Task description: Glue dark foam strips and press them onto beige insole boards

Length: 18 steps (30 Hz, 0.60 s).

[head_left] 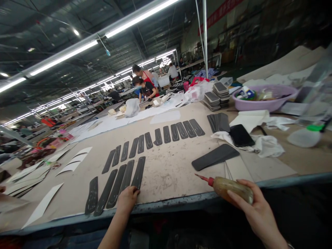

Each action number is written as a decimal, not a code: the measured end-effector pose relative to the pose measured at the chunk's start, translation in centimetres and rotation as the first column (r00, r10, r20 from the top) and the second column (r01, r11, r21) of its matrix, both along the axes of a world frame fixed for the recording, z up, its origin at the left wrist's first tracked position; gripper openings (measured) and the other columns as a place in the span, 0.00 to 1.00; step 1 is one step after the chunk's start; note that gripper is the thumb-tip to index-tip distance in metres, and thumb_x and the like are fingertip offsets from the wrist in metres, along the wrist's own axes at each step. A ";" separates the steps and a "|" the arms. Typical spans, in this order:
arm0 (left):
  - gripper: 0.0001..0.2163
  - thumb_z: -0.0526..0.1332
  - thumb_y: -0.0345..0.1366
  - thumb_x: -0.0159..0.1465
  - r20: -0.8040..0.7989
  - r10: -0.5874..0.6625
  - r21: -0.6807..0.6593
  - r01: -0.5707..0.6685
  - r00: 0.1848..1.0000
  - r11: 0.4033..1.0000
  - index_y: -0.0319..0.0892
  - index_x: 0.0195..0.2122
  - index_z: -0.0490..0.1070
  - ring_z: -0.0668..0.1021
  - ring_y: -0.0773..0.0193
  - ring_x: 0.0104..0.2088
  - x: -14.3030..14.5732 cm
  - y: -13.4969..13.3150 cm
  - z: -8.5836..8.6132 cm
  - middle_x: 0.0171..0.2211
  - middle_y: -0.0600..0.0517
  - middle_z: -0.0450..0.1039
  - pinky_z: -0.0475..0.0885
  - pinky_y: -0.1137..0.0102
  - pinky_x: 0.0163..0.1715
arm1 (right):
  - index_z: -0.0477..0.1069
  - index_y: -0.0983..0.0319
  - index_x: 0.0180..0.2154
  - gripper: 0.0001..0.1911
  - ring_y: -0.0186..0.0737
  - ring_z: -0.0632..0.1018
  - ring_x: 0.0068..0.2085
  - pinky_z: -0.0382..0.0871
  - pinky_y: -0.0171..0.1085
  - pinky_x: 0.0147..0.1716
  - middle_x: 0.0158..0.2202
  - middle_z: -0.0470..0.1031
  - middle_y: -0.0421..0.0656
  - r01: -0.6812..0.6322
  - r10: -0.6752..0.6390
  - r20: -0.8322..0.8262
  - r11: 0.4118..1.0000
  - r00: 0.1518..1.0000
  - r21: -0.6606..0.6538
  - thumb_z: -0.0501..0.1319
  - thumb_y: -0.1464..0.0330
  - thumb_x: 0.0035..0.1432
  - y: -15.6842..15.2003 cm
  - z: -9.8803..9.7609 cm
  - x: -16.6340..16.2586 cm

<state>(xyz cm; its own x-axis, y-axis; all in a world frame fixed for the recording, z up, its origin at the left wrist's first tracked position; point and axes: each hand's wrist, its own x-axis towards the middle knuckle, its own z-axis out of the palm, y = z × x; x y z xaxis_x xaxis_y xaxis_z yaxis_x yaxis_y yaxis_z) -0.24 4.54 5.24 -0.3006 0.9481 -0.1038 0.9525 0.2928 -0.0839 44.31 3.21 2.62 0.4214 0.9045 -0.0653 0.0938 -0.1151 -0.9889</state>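
While the grip of the right hand (255, 207), at the lower right of the frame, is closed around a brownish bottle (230, 191), the left hand (127, 199) sits below the centre-left at the counter's near edge. The right thumb lies along the near side of the bottle, the fingers wrap its rounded end, and its red nozzle (204, 178) points left and slightly up, towards the middle of the picture. The left grip is nearly closed, fingers curled together and touching the lower end of a dark strip (139, 171); whether they pinch it or only press on it, I cannot tell.

That strip is the rightmost of the nearer row, left of centre. A second row of dark strips (166, 134) slants across the middle of the counter (166, 180), many with a glossy outline on top. Right of centre, above the bottle, lie larger dark pieces (215, 157), and beyond them a black flat object (241, 135) on white cloth (269, 146). A purple basin (267, 103) stands at the upper right, beside stacks of dark-topped pieces (220, 90). White curved pieces (75, 160) lie at the left.
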 end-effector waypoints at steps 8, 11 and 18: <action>0.15 0.55 0.47 0.59 0.086 0.134 0.144 -0.145 0.987 0.979 0.41 0.39 0.65 0.76 0.57 0.34 -0.9 -0.5 -0.3 0.30 0.50 0.73 0.66 0.68 0.32 | 0.65 0.59 0.42 0.29 0.42 0.75 0.35 0.72 0.36 0.33 0.37 0.72 0.42 0.029 -0.025 -0.156 0.999 0.987 0.024 0.69 0.56 0.38 0.0 0.6 0.2; 0.18 0.52 0.50 0.60 0.077 0.140 0.274 -0.156 0.987 0.949 0.42 0.43 0.65 0.76 0.56 0.33 -0.6 -1.2 0.1 0.30 0.51 0.72 0.66 0.67 0.30 | 0.65 0.58 0.42 0.29 0.42 0.75 0.35 0.72 0.36 0.34 0.38 0.72 0.42 0.032 -0.028 -0.182 0.999 0.983 0.023 0.69 0.57 0.38 0.1 0.3 0.4; 0.14 0.52 0.43 0.63 0.007 -0.370 0.528 0.311 0.929 0.790 0.43 0.44 0.70 0.74 0.58 0.45 3.3 -1.3 -2.1 0.46 0.46 0.70 0.69 0.66 0.45 | 0.64 0.57 0.44 0.29 0.41 0.75 0.35 0.72 0.35 0.34 0.38 0.72 0.42 -0.006 0.014 -0.283 1.000 0.959 0.030 0.70 0.59 0.39 0.3 -0.7 0.3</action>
<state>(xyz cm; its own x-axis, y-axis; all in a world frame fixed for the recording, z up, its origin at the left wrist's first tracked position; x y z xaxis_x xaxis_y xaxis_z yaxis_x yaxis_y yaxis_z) 3.09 3.28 3.13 0.0367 0.9112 0.4104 0.9927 -0.0804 0.0897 44.65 3.47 1.91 0.3805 0.9118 -0.1541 -0.1892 -0.0864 -0.9781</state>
